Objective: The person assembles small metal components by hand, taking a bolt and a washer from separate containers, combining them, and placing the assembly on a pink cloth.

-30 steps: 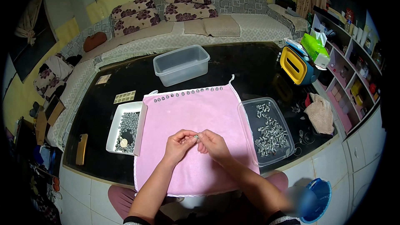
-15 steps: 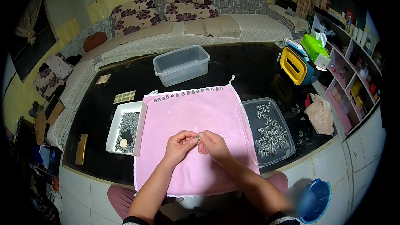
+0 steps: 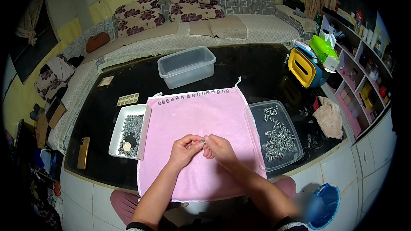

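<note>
Over the pink cloth [image 3: 195,117], my left hand [image 3: 184,149] and my right hand [image 3: 219,149] meet fingertip to fingertip. Both are closed in a pinch on a small metal bolt [image 3: 203,142], mostly hidden by the fingers; whether a nut sits on it I cannot tell. A row of small metal fasteners [image 3: 193,94] stands along the cloth's far edge. To the left, a white tray [image 3: 146,131] contains many metal nuts [image 3: 133,124] and a pale round disc [image 3: 127,146]. On the right, a shallow clear tray [image 3: 256,124] has many loose bolts [image 3: 280,139] in it.
A clear plastic bin [image 3: 186,72] stands on the black table [image 3: 141,70] beyond the cloth. At the left lie a phone [image 3: 84,153] and a sheet of labels [image 3: 128,99]. A yellow-and-blue box [image 3: 302,67] and a beige cloth [image 3: 328,117] are at the right; a blue bucket [image 3: 332,205] is on the floor.
My fingers have shifted very slightly around the bolt. Everything else is where it was.
</note>
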Tool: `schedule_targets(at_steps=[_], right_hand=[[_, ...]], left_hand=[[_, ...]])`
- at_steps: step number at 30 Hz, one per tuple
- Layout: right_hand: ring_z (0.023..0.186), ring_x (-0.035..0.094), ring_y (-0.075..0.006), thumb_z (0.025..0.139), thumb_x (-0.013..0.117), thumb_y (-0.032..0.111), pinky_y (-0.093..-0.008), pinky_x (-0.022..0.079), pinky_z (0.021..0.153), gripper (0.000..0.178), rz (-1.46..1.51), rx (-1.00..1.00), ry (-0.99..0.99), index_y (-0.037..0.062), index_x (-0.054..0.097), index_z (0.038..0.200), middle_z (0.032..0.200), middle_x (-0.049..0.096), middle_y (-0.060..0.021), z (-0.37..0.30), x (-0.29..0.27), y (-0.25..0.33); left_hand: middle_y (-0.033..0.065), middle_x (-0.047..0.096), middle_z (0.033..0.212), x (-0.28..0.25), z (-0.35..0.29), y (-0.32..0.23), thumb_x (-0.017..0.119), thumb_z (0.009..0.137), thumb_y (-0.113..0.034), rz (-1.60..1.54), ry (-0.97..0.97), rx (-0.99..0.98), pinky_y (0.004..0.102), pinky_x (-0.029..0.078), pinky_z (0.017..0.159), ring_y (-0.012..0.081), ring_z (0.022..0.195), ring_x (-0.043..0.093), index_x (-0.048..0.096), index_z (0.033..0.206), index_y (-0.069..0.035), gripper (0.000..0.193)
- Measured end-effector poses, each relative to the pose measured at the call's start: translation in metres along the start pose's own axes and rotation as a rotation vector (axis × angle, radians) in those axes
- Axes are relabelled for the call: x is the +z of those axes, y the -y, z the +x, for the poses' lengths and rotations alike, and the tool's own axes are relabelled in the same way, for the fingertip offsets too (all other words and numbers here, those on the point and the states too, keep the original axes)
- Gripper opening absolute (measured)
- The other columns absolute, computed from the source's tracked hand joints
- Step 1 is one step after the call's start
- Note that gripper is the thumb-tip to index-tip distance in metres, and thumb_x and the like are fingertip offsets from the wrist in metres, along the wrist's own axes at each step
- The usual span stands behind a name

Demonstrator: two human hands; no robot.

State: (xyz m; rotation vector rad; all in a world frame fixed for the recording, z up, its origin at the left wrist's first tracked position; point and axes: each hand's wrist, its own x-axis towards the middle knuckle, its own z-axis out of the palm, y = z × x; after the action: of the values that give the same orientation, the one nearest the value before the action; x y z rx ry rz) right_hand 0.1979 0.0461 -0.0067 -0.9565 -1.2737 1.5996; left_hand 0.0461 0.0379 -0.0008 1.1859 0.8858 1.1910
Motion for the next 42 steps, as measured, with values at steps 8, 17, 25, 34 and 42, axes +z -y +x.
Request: schedule_targets(at_steps=[8, 17, 25, 34, 42], right_hand=[[0.051, 0.046, -0.0082, 0.091, 0.043, 0.027, -0.0211, 0.040, 0.049, 0.030, 0.000, 0.003, 0.009, 0.0023, 0.052, 0.076, 0.058, 0.051, -0.0028, 0.000, 0.002, 0.003], [0.050, 0.046, -0.0086, 0.092, 0.039, 0.031, -0.0215, 0.040, 0.048, 0.036, -0.058, 0.011, -0.006, 0.0029, 0.051, 0.074, 0.056, 0.050, -0.0031, -0.003, 0.004, 0.005], [0.053, 0.049, -0.0104, 0.090, 0.039, 0.037, -0.0222, 0.040, 0.050, 0.041, -0.112, 0.218, 0.090, 0.0041, 0.053, 0.071, 0.058, 0.052, -0.0040, -0.013, -0.007, 0.019], [0.056, 0.052, -0.0144, 0.083, 0.053, 0.025, -0.0271, 0.042, 0.055, 0.025, -0.471, -0.068, -0.008, 0.0008, 0.056, 0.078, 0.060, 0.053, -0.0078, -0.047, -0.043, 0.034], [0.058, 0.056, -0.0254, 0.079, 0.056, 0.015, -0.0326, 0.044, 0.051, 0.015, -0.960, -0.452, -0.483, 0.0047, 0.052, 0.069, 0.061, 0.054, -0.0102, -0.067, -0.110, 0.071]], left_hand=[[0.0007, 0.057, 0.073, 0.001, -0.001, -0.002, 0.058, 0.081, -0.001, -0.025, 0.003, -0.005, 0.0198, 0.046, 0.064, 0.0057, 0.067, 0.053, 0.059, 0.090, 0.000, 0.009], [0.0024, 0.058, 0.074, 0.001, 0.000, 0.003, 0.056, 0.082, -0.001, -0.025, -0.002, 0.004, 0.0210, 0.047, 0.065, 0.0074, 0.068, 0.054, 0.059, 0.091, 0.000, 0.009], [0.0017, 0.059, 0.077, 0.002, -0.003, 0.004, 0.060, 0.080, -0.003, 0.073, 0.016, -0.019, 0.0181, 0.046, 0.063, 0.0053, 0.069, 0.054, 0.059, 0.091, 0.001, 0.012], [0.0033, 0.060, 0.080, 0.014, 0.066, -0.008, 0.065, 0.077, -0.009, 0.531, 0.029, 0.075, 0.0218, 0.046, 0.067, 0.0079, 0.074, 0.056, 0.063, 0.085, -0.001, 0.011], [0.0103, 0.061, 0.085, 0.050, 0.182, -0.009, 0.064, 0.074, -0.012, 0.932, 0.061, 0.356, 0.0289, 0.047, 0.069, 0.0199, 0.076, 0.060, 0.063, 0.082, -0.001, 0.014]])
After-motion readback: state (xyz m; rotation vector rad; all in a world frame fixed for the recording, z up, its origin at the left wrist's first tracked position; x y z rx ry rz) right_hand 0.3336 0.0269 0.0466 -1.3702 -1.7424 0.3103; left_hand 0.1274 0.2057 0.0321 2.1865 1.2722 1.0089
